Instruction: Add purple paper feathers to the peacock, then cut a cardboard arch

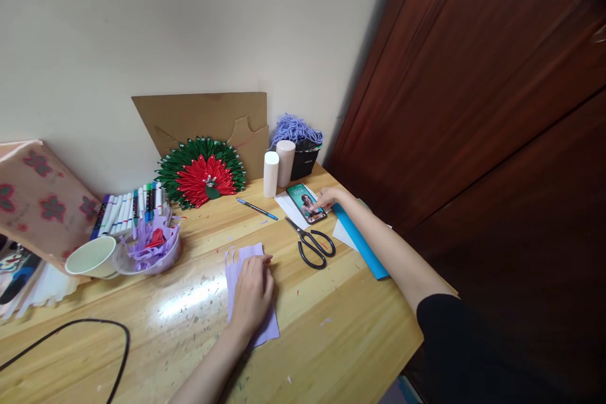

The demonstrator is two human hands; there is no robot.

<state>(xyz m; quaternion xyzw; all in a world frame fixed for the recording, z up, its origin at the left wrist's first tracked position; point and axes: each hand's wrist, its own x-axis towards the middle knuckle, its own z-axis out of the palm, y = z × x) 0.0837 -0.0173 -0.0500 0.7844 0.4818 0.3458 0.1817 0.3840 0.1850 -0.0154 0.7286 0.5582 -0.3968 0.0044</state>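
Note:
My left hand (254, 289) rests on a sheet of purple paper (267, 329) on the table, its fingers loosely bent and gripping nothing. Small cuts show at the paper's upper left corner. My right hand (329, 196) reaches to a phone (307, 204) with a lit screen, fingertips at the screen's right side. Under the phone lies a piece of white paper (285, 202). Black-handled scissors (310, 244) lie slightly spread between my hands. Below my right forearm is a folded blue sheet (362, 245), partly covered by the arm.
A blue pen (257, 208), white cylinders (271, 175) and a black box (303, 163) of purple yarn stand behind. Left are a red-green fabric flower (208, 173), markers (124, 211), a scrap bowl (156, 262), a cup (92, 259) and a black cable (127, 344).

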